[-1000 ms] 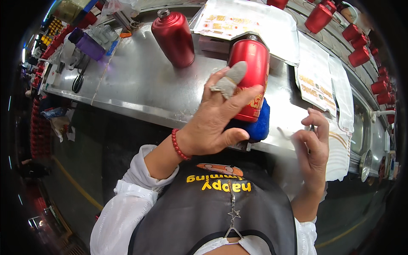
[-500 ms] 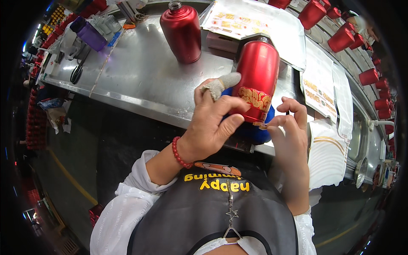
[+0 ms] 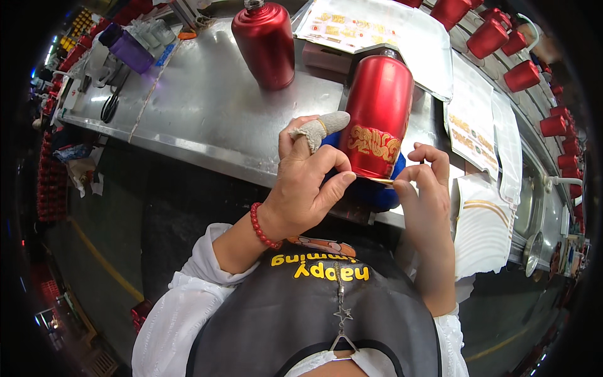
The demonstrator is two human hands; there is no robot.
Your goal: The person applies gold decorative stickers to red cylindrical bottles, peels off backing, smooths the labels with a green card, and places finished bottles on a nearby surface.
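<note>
My left hand (image 3: pixel 308 182) grips a red metal bottle (image 3: pixel 379 113) with a gold pattern near its base, tilted over the edge of the steel counter (image 3: pixel 207 113). A grey cloth sleeve covers that hand's index finger. A blue object (image 3: pixel 374 191) sits under the bottle's base. My right hand (image 3: pixel 422 188) pinches a thin gold strip at the bottle's bottom rim with thumb and fingertips.
A second red bottle (image 3: pixel 266 43) stands upright on the counter behind. Laminated sheets (image 3: pixel 370 28) lie at the back, a stack of white paper (image 3: pixel 480 229) at the right. Several red bottles (image 3: pixel 502 44) line the far right. A purple container (image 3: pixel 129 49) and black cords sit at left.
The bottle has tilted more upright toward the counter. My right hand rose from the counter edge to the bottle's base and now pinches the gold strip there.
</note>
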